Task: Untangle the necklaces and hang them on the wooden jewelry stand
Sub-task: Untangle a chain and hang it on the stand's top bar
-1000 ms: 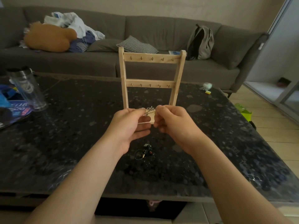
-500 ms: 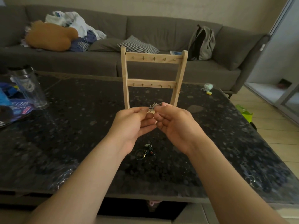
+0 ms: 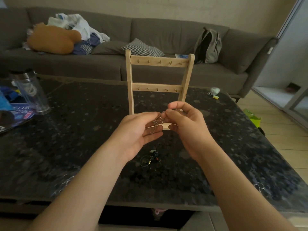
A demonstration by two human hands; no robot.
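The left hand lies palm up with its fingers reaching to the right, and its thumb presses a fine silvery knot of necklaces down against them, so the chain is gripped there and a short length trails across the fingers. The right hand meets it fingertip to fingertip and pinches the same knot between thumb and a finger, the other fingers curled loosely above and below. Both hands are raised above the table, a dark speckled slab, right in front of the foot of the wooden jewelry stand. The stand is upright on the table, and the small hooks on its two crossbars are all bare. Nearer the person, between the forearms, a small dark trinket with a ring lies on the table. At the left edge a clear tumbler stands beside a printed magazine. Beyond the table runs a grey sofa with a checked cushion, a grey backpack and an orange plush toy.
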